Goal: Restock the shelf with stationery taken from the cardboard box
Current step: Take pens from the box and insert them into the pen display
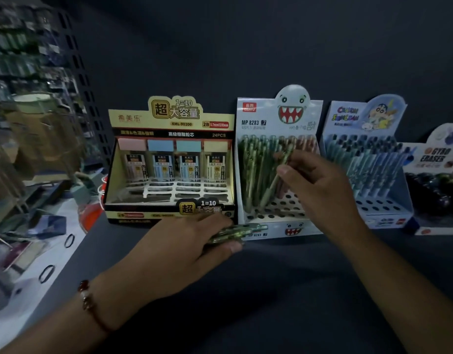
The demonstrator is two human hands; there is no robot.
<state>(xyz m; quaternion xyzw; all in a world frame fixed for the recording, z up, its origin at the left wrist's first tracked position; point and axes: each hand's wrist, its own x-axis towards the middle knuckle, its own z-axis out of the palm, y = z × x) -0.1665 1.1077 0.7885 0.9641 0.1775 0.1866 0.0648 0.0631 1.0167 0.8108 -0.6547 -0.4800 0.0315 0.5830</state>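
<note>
A white display box with a toothy monster face (279, 118) stands on the dark shelf (258, 290) and holds several green and pink mechanical pencils in a holed tray. My right hand (320, 185) pinches one green pencil (274, 185), tilted, with its tip low over the tray holes. My left hand (192, 241) grips a bundle of green pencils (235, 232) lying flat just in front of that box. The cardboard box is not in view.
A yellow box of pencil leads (169, 159) stands left of the monster box. To the right are a blue cartoon pencil display (365, 159) and a gyro eraser box (437, 180). The shelf's left edge drops to cluttered goods (29, 149).
</note>
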